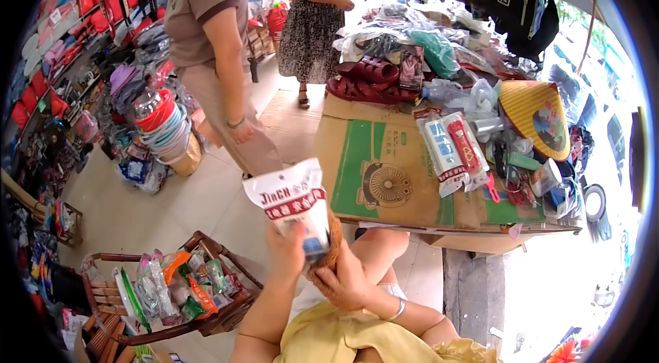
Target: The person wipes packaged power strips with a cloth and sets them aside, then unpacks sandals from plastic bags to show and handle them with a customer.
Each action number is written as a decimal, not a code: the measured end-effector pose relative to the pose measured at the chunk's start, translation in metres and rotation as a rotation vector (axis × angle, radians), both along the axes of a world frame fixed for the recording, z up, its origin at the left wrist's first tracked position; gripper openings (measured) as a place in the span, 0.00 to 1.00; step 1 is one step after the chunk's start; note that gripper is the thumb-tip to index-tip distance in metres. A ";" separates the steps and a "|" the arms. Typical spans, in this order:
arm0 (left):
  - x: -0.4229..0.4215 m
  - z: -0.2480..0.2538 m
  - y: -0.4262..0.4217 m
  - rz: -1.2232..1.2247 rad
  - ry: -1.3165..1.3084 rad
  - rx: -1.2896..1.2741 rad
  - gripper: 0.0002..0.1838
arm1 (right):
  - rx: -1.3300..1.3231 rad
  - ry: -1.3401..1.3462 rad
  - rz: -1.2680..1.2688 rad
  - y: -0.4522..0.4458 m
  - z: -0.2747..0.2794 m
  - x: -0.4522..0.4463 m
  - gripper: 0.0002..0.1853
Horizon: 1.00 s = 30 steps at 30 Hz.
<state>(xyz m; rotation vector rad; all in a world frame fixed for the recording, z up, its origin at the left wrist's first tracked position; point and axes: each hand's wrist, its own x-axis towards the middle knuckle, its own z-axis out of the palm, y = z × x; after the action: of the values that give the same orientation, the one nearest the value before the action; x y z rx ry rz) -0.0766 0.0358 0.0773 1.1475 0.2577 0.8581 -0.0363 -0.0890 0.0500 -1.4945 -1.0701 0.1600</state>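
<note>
I have a white packet with red lettering [288, 186] raised in front of me, above my lap and just beside the near edge of the cardboard-topped bench [336, 178]. The thumb of my left hand [288, 248] lies across the packet's lower front, and those fingers are clamped on it. My right hand [343, 282], with a silvery bracelet [399, 308] at the wrist, has its fingers closed around a brown, rough-textured thing [335, 243] that stands against the packet's side; I cannot tell what it is. On the bench, a white-and-blue packet [441, 151] lies beside a red one [467, 147], with a yellow pointed hat [525, 109] near them and dark red sandals [360, 88] farther back. Down to my left, a wooden frame [113, 258] holds many wrapped goods [182, 287]. One person in a brown shirt [206, 3] stands beyond my hands; another, in a patterned dress [312, 37], stands farther off.
</note>
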 end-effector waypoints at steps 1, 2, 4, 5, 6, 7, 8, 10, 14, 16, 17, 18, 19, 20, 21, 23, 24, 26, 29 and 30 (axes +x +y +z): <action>0.003 0.006 0.004 -0.025 -0.045 0.012 0.17 | 0.025 0.030 -0.005 -0.001 -0.018 -0.002 0.32; 0.006 -0.001 0.002 -0.026 -0.024 -0.001 0.16 | -0.041 0.061 0.019 -0.003 -0.016 0.001 0.33; 0.007 -0.012 -0.009 -0.020 0.049 0.087 0.16 | -0.008 0.121 -0.004 -0.002 -0.003 0.011 0.30; 0.006 -0.014 -0.020 -0.011 0.102 0.190 0.15 | 0.092 0.151 -0.048 0.001 0.008 0.016 0.26; 0.001 -0.010 -0.030 -0.035 0.197 0.225 0.15 | 0.140 0.096 -0.059 0.002 0.020 0.022 0.26; -0.001 -0.017 -0.037 -0.099 0.107 0.158 0.15 | 0.195 0.128 -0.041 0.002 0.035 0.025 0.25; -0.003 -0.020 -0.043 -0.112 0.180 0.231 0.16 | 0.232 0.122 -0.071 0.003 0.052 0.028 0.24; -0.005 -0.026 -0.050 -0.126 0.251 0.297 0.17 | 0.304 0.139 -0.064 0.003 0.084 0.037 0.19; -0.010 -0.026 -0.044 -0.353 0.188 0.408 0.21 | -0.010 -0.026 -0.037 -0.003 0.087 0.048 0.16; -0.011 -0.034 -0.021 -0.441 0.243 0.482 0.24 | -0.070 -0.088 -0.020 -0.004 0.082 0.051 0.15; -0.014 -0.028 -0.016 -0.434 0.242 0.476 0.24 | -0.131 -0.140 -0.005 -0.006 0.077 0.053 0.15; -0.016 -0.016 -0.013 -0.447 0.411 0.672 0.24 | -0.180 -0.165 0.000 -0.007 0.070 0.057 0.12; -0.019 -0.007 -0.011 -0.457 0.585 0.865 0.24 | -0.185 -0.164 0.009 -0.007 0.063 0.059 0.12; -0.019 -0.004 -0.013 -0.413 0.539 0.901 0.25 | -0.156 0.056 0.071 -0.007 0.056 0.060 0.12; -0.019 -0.006 -0.013 -0.411 0.542 0.894 0.25 | -0.128 0.277 0.130 -0.006 0.048 0.061 0.13; -0.018 -0.009 -0.014 -0.333 0.396 0.903 0.26 | 0.084 0.438 0.199 0.000 0.035 0.061 0.18; -0.016 -0.007 -0.016 -0.330 0.394 0.896 0.26 | 0.134 0.594 0.214 -0.002 0.029 0.064 0.21; -0.013 0.001 -0.019 -0.316 0.227 0.733 0.26 | 0.263 0.984 0.075 0.002 0.052 0.053 0.25; -0.010 -0.012 -0.014 -0.314 0.179 0.747 0.26 | 0.497 1.475 0.062 0.009 0.046 0.059 0.23; -0.022 -0.003 -0.005 -0.414 0.377 0.846 0.24 | 0.688 1.441 0.441 0.010 0.036 0.074 0.23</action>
<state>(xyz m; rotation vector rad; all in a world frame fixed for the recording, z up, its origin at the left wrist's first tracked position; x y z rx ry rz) -0.0988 0.0305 0.0745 2.0704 -0.0607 0.3582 0.0381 -0.0787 0.0861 -0.2430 -0.1531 0.9093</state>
